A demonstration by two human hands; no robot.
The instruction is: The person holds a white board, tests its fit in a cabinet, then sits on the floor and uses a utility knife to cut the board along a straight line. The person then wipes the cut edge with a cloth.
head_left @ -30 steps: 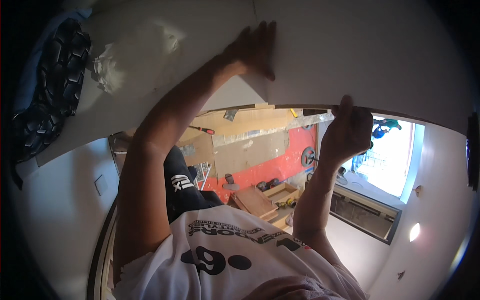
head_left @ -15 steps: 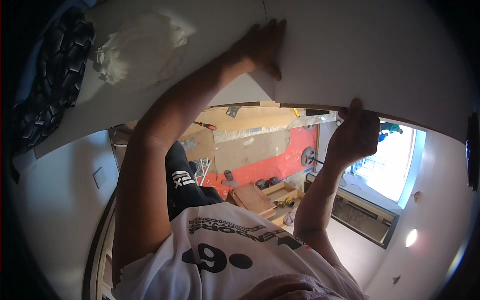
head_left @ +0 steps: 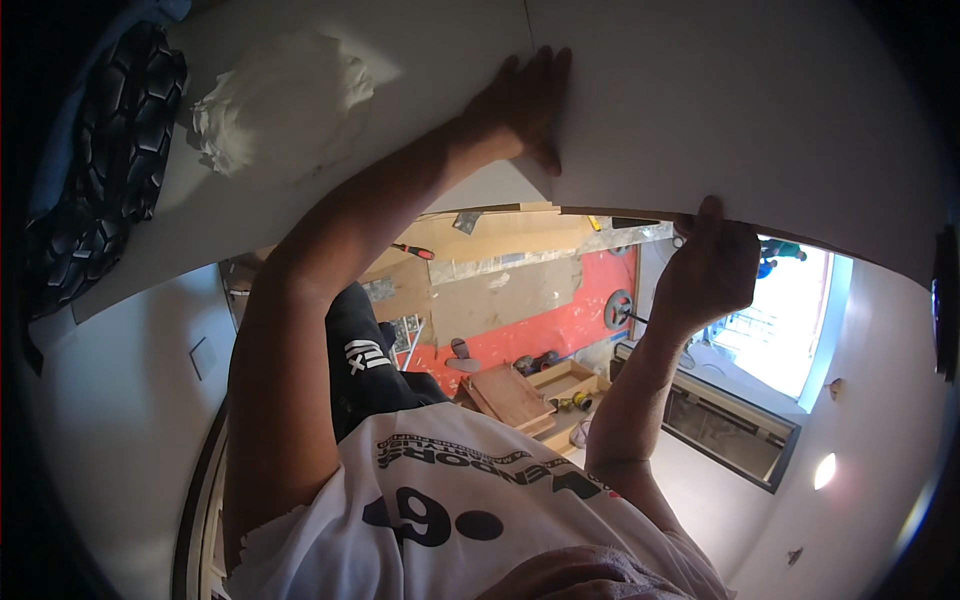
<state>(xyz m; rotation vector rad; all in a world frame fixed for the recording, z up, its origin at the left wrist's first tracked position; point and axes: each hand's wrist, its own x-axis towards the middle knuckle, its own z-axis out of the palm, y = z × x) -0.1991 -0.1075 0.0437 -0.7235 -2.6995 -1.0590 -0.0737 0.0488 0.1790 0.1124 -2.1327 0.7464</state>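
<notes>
My left hand (head_left: pixel 522 112) lies flat with its fingers apart on a white panel, beside the seam where two panels meet. The right-hand white panel (head_left: pixel 760 120) has its near edge in my right hand (head_left: pixel 708 265). My right thumb presses on the panel's face, and the other fingers are curled at its edge, partly hidden. Left of the seam, the other white panel (head_left: pixel 420 50) runs under my left forearm. On that side a ragged, round whitish patch or sheet (head_left: pixel 285 105) shows; its material is unclear.
A black object with a hexagonal pattern (head_left: pixel 110 170) borders the far left. Below are a red-and-black screwdriver (head_left: pixel 413 251), brown sheeting (head_left: pixel 500 305), red floor covering (head_left: pixel 595 280), a wooden tray (head_left: pixel 565 385) with small items, and a wooden box (head_left: pixel 505 392). A bright opening (head_left: pixel 785 330) is at the right.
My left hand has shifted very slightly toward me on the panel. My right hand keeps its hold on the panel's edge.
</notes>
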